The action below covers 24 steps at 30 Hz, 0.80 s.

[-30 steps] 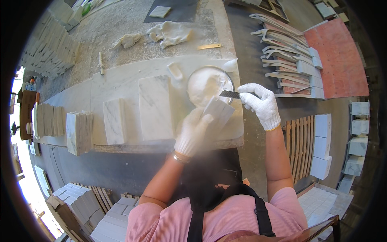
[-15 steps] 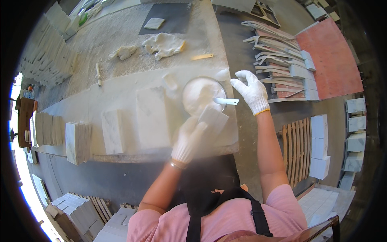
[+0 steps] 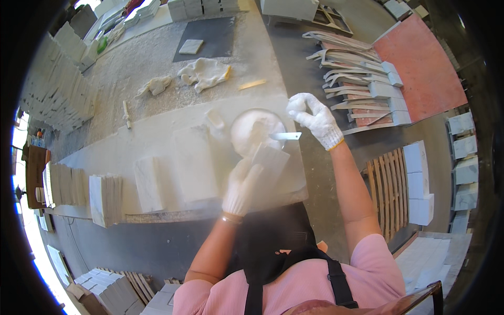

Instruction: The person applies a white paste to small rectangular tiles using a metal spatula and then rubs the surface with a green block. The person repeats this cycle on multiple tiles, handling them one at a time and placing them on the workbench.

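My gloved left hand is closed around the lower side of a pale marble tile, held tilted just below a round bowl of white powder. A flat tool with a light handle lies in the bowl, its handle over the right rim. My gloved right hand is raised by the table's right edge. Its fingers curl round a small white wad, which blends with the powdery glove. Airborne dust blurs the tile and bowl.
On the dusty table lie a larger marble slab, a smaller tile, stacked tiles, loose gloves and a yellow strip. Foam-like strips and a slatted pallet stand to the right.
My right hand has moved in and its fingers have closed on the white wad that lay at the table's edge. The tile stays in my left hand; the view has shifted slightly.
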Tool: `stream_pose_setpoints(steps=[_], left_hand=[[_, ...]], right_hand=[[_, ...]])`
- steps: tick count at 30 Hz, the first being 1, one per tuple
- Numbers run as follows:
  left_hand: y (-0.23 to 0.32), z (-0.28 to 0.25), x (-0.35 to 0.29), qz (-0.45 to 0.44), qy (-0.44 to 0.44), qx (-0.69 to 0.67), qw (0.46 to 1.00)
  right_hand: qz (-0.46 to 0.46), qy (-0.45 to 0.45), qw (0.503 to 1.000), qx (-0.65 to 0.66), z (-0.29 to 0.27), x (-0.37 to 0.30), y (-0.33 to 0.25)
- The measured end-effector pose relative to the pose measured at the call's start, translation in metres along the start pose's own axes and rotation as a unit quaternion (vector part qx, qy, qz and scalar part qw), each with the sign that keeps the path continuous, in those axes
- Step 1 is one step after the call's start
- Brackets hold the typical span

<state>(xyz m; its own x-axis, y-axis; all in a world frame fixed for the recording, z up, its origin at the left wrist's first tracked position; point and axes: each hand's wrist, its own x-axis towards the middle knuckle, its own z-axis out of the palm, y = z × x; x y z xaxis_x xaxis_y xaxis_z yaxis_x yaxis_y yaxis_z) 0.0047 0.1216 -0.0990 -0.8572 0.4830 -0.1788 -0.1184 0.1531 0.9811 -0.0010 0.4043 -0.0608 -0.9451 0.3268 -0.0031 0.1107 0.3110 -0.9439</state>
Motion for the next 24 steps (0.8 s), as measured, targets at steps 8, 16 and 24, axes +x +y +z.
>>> stream_pose_setpoints(steps=[8,16,24], left_hand=[[0.006,0.001,0.0,-0.053,-0.003,-0.025,0.998],[0.006,-0.001,0.002,-0.052,-0.006,0.026,0.998],[0.006,0.0,0.001,-0.056,0.002,0.031,0.998]], right_hand=[[0.06,-0.06,0.996,0.002,0.003,-0.065,-0.046],[0.01,-0.083,0.994,-0.072,0.015,-0.066,-0.047],[0.025,-0.09,0.99,-0.108,0.014,-0.064,-0.046]])
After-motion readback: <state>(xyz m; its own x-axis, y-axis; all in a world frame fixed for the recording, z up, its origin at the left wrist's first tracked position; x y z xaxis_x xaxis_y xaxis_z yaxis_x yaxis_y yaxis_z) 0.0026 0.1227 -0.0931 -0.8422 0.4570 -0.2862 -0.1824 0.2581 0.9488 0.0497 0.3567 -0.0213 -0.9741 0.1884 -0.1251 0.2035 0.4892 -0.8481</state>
